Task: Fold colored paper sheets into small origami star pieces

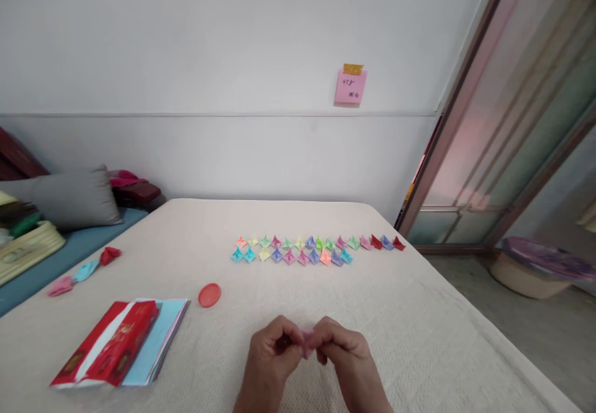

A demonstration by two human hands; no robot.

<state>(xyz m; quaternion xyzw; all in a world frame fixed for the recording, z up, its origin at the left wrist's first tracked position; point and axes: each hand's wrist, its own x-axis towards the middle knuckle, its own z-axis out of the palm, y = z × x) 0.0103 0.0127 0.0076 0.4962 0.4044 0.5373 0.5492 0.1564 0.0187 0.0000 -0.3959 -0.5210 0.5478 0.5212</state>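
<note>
My left hand [272, 351] and my right hand [342, 348] meet low in the middle of the view, with their fingertips pinching a small piece of pink folded paper [307, 342] between them. Most of that paper is hidden by my fingers. Farther ahead, two rows of small folded paper figures [311, 248] in pastel colours and red lie on the cream textured cover [419, 320]. Left of my hands are a round red lid [209, 295] and a stack of coloured paper [162, 338] partly under a red printed packet [109, 344].
Three folded figures [86, 271] lie near the cover's left edge. Beyond it are a blue cushion, a grey pillow [74, 199] and a yellow basket [28, 245]. A wall with a pink note [350, 87] stands behind. Right are a glass door [503, 121] and a covered basin [531, 267].
</note>
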